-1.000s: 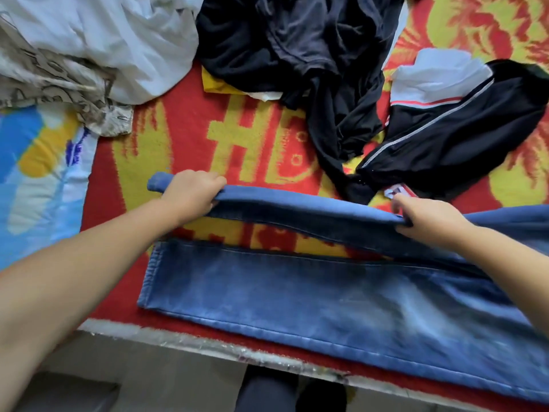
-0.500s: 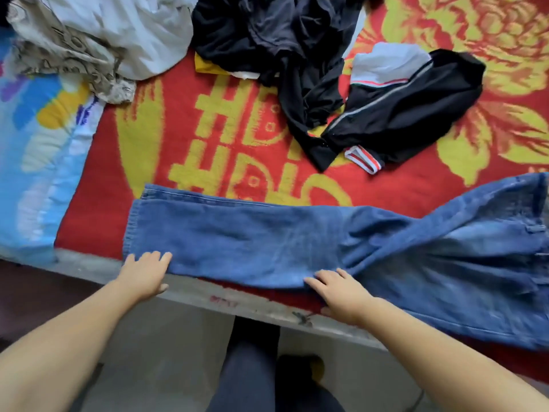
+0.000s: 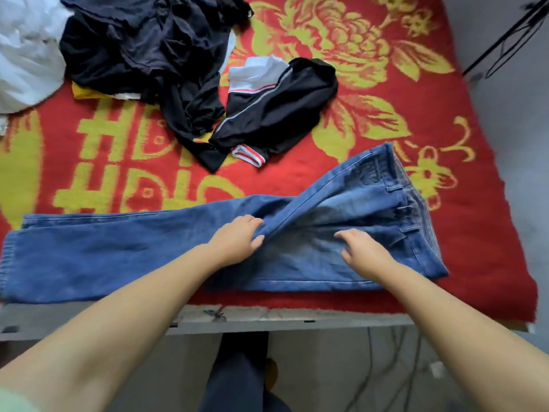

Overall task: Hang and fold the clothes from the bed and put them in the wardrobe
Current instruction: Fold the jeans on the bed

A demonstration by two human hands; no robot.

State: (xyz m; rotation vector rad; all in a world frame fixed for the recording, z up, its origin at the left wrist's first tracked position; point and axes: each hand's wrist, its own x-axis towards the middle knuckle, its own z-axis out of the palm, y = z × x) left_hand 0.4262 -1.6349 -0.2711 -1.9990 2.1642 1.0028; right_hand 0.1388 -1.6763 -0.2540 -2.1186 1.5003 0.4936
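Bed edge (image 3: pixel 267 318): jeans (image 3: pixel 104 251) lengthwise, waistband (image 3: pixel 416 197) R.

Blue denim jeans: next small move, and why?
Probably the left hand, which pinches the raised diagonal ridge at the crotch of the blue denim jeans, should pull that fold flat toward the waistband while the right hand presses the seat. The legs already lie stacked; only that ridge keeps the jeans from folding flat.

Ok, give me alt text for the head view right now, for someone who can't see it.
A person's left hand pinches a fold in blue jeans laid along the near edge of a bed, while the right hand rests open on the denim beside it. Behind, on the red and yellow blanket, lie dark clothes and a black jacket.
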